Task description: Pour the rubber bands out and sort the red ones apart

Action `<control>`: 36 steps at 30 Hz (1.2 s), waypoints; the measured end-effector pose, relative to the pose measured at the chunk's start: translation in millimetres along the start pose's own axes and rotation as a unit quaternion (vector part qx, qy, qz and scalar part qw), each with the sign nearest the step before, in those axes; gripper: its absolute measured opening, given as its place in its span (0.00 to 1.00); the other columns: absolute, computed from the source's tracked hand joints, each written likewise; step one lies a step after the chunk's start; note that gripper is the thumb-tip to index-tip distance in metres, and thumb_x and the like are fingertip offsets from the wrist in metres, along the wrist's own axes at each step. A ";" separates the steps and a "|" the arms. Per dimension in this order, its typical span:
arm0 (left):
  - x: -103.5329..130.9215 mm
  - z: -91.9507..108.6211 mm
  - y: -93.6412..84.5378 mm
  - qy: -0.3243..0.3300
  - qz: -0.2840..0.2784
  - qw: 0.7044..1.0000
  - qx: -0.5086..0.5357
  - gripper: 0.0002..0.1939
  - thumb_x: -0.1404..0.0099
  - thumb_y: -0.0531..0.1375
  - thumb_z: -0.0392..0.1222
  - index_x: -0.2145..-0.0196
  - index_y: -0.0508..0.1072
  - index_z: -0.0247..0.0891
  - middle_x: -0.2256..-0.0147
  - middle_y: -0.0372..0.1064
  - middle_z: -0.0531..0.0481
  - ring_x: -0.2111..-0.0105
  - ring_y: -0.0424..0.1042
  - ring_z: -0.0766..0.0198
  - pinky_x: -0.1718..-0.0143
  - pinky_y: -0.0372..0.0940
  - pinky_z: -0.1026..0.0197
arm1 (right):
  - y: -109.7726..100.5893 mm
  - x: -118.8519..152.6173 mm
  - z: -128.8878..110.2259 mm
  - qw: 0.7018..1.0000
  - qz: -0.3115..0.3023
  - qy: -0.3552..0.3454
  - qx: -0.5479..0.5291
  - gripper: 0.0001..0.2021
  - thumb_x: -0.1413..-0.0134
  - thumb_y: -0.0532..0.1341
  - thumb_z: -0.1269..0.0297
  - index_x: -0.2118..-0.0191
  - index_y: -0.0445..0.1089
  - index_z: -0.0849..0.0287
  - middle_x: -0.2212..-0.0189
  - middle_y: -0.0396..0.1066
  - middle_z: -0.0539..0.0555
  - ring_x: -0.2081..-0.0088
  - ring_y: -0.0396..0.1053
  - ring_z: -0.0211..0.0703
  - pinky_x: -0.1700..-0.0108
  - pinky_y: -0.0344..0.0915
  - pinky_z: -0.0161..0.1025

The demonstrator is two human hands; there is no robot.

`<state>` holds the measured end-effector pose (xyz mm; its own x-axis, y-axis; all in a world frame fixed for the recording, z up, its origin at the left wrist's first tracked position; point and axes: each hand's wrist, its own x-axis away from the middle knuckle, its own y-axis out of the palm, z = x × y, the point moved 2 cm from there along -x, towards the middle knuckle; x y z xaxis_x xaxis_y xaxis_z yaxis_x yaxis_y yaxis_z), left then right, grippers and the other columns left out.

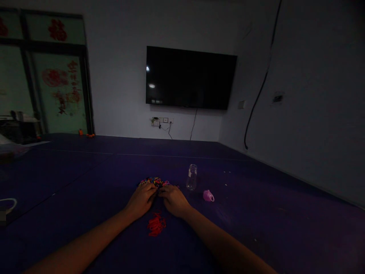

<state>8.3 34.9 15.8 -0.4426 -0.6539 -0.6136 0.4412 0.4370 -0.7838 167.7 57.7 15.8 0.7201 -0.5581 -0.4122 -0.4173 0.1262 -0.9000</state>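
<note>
Side by side, my left hand [142, 198] and my right hand [174, 198] rest at the near edge of a pile of multicoloured bands [155, 180]. Both hands have curled fingers touching the pile; whatever lies between the fingertips is too small and dark to make out. Nearer to me, between my forearms, lies a small heap of red bands [156, 224]. A clear bottle [192, 177] stands upright to the right of the pile. Right of its base sits a pink cap with a ring [208, 196].
The purple surface [256, 213] reaches to the walls. A white-rimmed round item [10, 204] sits at the far left, with a plastic bag [11, 148] behind it. Small orange objects [90, 135] lie near the door. A television [190, 78] hangs on the wall.
</note>
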 end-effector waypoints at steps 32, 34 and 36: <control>0.5 0.4 -0.5 0.000 -0.026 1.000 -0.003 0.13 0.41 0.56 0.27 0.62 0.76 0.38 0.62 0.72 0.46 0.59 0.69 0.57 0.53 0.62 0.51 | -1.3 1.0 -0.5 0.997 -0.001 0.051 0.052 0.18 0.45 0.50 0.76 0.53 0.70 0.60 0.52 0.69 0.58 0.50 0.64 0.45 0.47 0.58 0.42; 0.4 0.0 -1.5 -0.001 -0.016 1.000 -0.002 0.12 0.40 0.56 0.28 0.63 0.76 0.39 0.63 0.72 0.47 0.60 0.69 0.58 0.54 0.63 0.52 | -2.1 1.3 -0.7 0.998 0.015 0.048 0.048 0.18 0.45 0.50 0.76 0.53 0.69 0.60 0.52 0.69 0.58 0.50 0.64 0.44 0.47 0.58 0.41; 0.4 -1.0 -2.6 -0.004 0.000 1.000 0.003 0.09 0.40 0.57 0.31 0.64 0.76 0.39 0.63 0.73 0.47 0.61 0.70 0.58 0.56 0.64 0.53 | -2.2 1.5 -1.1 0.998 0.025 0.036 0.042 0.18 0.46 0.51 0.76 0.52 0.69 0.60 0.51 0.69 0.58 0.50 0.64 0.44 0.47 0.59 0.41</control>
<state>6.2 34.1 17.4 -0.4359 -0.6597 -0.6122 0.4459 0.4325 -0.7836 169.1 55.7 17.3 0.6557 -0.6071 -0.4489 -0.4025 0.2219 -0.8881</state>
